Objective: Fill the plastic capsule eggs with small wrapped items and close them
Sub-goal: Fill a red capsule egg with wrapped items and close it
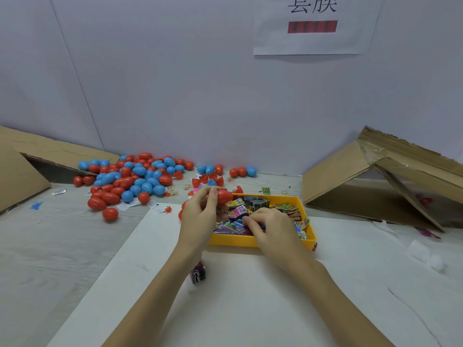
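One red capsule egg is gripped in the curled fingers of the left hand, raised just left of the yellow tray. Right hand, fingers curled, pinches among wrapped packets inside the tray. Beyond the left hand lies a heap of red and blue eggs.

Eggs left – tray right
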`<state>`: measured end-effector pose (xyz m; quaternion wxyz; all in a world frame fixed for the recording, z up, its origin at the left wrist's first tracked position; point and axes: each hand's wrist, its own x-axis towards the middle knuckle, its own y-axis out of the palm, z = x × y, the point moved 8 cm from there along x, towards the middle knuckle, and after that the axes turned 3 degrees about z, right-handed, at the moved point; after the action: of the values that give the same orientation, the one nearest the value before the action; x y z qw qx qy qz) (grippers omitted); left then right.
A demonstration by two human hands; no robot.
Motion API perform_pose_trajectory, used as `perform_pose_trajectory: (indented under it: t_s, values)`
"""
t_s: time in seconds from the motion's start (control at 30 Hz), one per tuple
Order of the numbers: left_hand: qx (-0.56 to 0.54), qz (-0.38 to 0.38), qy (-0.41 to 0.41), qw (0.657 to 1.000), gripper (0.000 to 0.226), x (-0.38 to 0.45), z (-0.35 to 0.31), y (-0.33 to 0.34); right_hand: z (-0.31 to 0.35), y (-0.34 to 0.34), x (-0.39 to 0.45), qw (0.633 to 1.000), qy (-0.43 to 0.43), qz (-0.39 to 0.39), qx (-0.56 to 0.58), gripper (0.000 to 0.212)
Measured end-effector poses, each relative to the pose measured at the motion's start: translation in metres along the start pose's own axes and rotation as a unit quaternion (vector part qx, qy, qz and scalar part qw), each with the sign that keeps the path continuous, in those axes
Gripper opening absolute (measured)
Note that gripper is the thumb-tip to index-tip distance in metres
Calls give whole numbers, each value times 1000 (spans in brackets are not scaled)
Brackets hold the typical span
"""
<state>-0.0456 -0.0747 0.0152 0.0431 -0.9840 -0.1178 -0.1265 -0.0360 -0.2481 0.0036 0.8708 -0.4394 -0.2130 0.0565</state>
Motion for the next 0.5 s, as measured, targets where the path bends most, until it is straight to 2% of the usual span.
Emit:
perform_pose_trajectory:
  t_s: [0.1, 0.17, 0.33, 0.5]
  values:
    - [9, -4, 1, 1000, 29, 1, -1, -1, -6, -13, 1, 997, 28, -59, 41, 13]
    - [10, -3, -1, 1000, 31, 0, -2, -1, -11, -16, 0, 994, 43, -69, 75, 7]
    - [6, 24, 1, 1000, 29, -4, -5, 4, -19, -25, -1, 977, 65, -105, 177, 12]
    - [44, 70, 9, 997, 20, -6, -5, 14, -25, -27, -1, 967, 75, -96, 224, 14]
